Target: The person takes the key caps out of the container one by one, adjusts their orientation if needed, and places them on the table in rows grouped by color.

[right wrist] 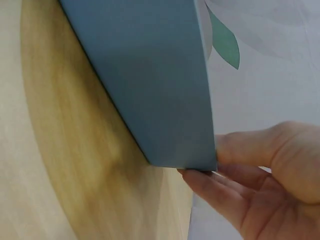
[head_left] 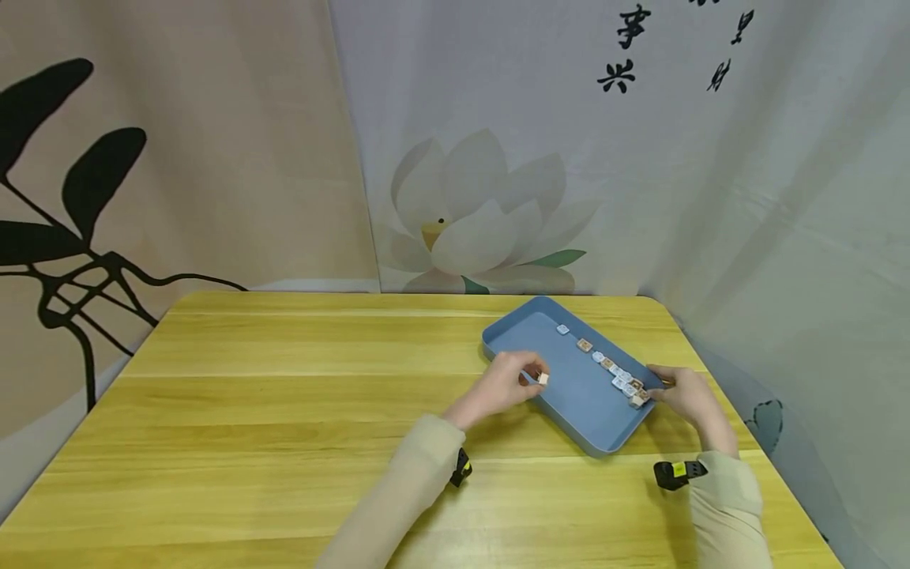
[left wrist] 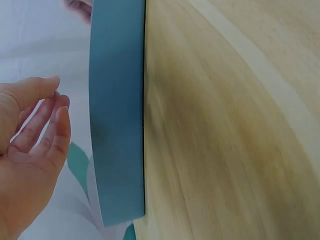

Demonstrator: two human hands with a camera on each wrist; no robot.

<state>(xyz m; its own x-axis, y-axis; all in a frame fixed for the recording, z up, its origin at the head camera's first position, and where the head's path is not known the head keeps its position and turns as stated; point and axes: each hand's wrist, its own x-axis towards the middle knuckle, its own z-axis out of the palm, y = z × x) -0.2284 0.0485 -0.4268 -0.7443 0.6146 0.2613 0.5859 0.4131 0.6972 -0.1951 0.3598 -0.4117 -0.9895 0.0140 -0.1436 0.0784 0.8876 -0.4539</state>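
Note:
A blue rectangular tray (head_left: 562, 403) lies at an angle on the wooden table. Along its far right side runs a loose row of small white and brown square tiles (head_left: 618, 371), bunched toward the right corner. My left hand (head_left: 503, 385) pinches a small pale tile (head_left: 543, 379) above the tray's near left edge; the left wrist view shows thumb and fingertips together, with the tile hidden. At the right corner my right hand (head_left: 686, 395) holds the tray wall, thumb on one side and fingers beneath or behind, as the right wrist view (right wrist: 270, 175) shows.
The wooden table (head_left: 284, 442) stretches left of the tray, and its right edge runs close beside my right arm. A printed curtain (head_left: 483, 158) hangs behind the table and along its right side.

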